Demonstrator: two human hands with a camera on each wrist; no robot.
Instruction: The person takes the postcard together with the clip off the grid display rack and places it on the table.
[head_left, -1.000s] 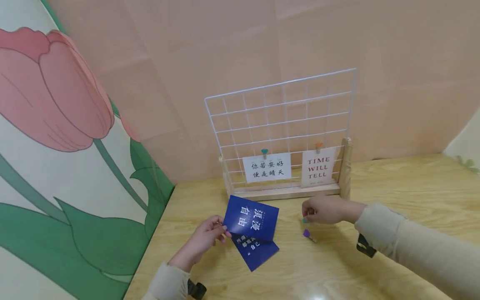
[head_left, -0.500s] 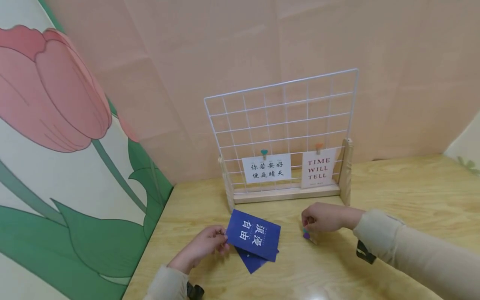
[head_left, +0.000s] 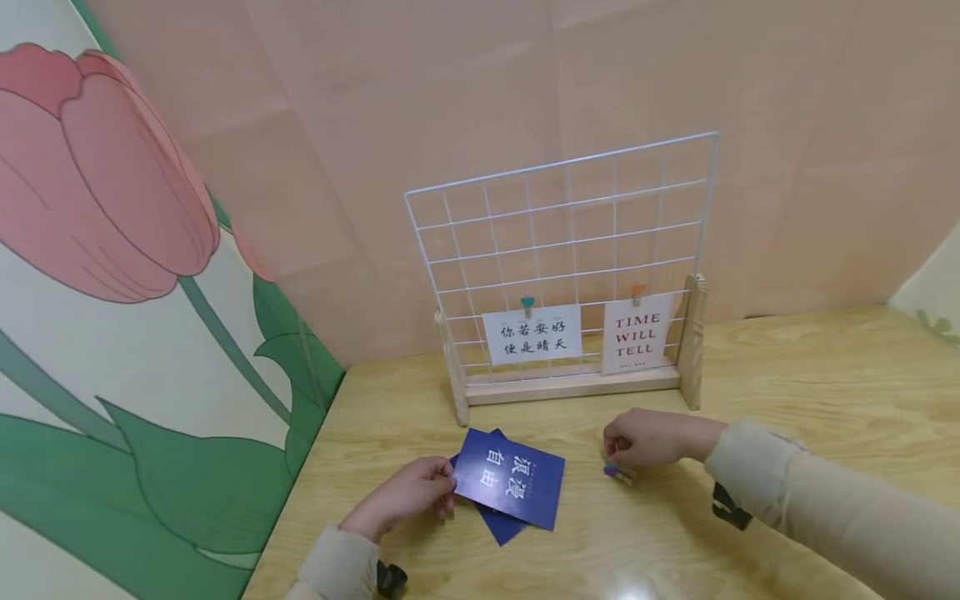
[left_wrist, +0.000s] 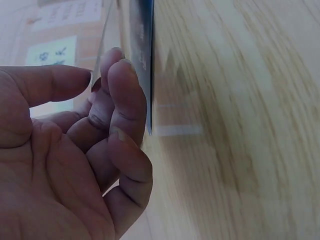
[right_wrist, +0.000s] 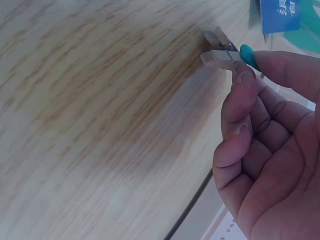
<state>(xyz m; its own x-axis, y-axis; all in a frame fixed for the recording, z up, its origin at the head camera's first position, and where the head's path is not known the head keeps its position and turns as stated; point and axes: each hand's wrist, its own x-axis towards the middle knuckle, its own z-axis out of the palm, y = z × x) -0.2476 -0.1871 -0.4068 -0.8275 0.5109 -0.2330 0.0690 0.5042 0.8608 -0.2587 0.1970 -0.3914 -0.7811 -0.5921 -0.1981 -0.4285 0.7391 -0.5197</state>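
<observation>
**Left hand (head_left: 408, 492) pinching a card, right hand (head_left: 656, 435) pinching a clip**

From the head view, I have the two hands well apart over the table (head_left: 810, 367). The left thumb and fingers hold the top card (head_left: 512, 479) by its left edge; it overlaps the second card (head_left: 501, 527) at an angle. A purple clip (head_left: 610, 471) shows just below the right fingertips. Beyond, the rack (head_left: 573, 388) carries a white card (head_left: 532, 335) and a red-lettered card (head_left: 637, 337).

In the left wrist view, the top card is nearly edge-on in the pinch, a gap between it and the one beneath. I judge it light, fairly stiff and slick (that sheen suggests gloss), easily creased, so an edge or corner is my hold.

In the right wrist view, the thumb presses a teal clip (right_wrist: 222, 58) against a finger at its teal end. It looks like light wood, firm but twisty; I'd squeeze that end, leaving the biting tips free. Whether the purple one is also gripped, I cannot tell.
</observation>
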